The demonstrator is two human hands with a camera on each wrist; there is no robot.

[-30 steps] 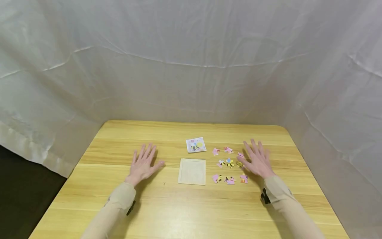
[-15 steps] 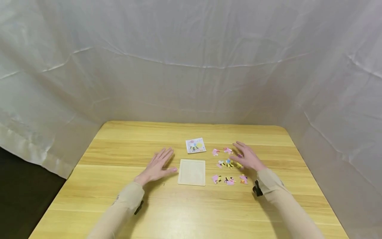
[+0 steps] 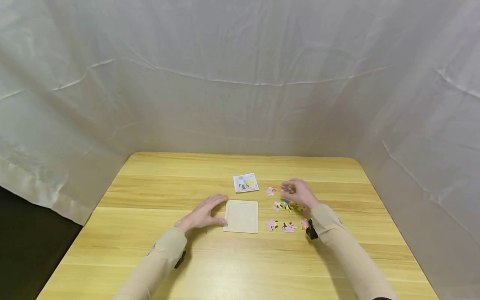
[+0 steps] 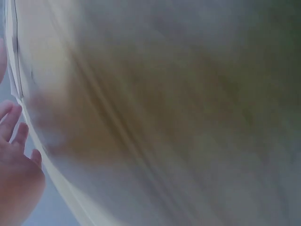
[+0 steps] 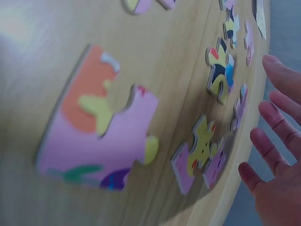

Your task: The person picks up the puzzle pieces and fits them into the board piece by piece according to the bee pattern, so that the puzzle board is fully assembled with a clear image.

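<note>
Left hand (image 3: 202,214) flat beside tray (image 3: 241,216); right hand (image 3: 300,194) arched over pieces (image 3: 287,205)

Tray (image 3: 241,216) mid-worktop (image 3: 150,258); card (image 3: 246,182) behind it; pieces (image 3: 288,205) scattered right; left hand (image 3: 202,213) beside tray's left edge.

Wooden table (image 3: 150,258): blank puzzle board (image 3: 241,216) at centre, picture card (image 3: 245,182) behind it, scattered puzzle pieces (image 3: 279,225) right.
</note>
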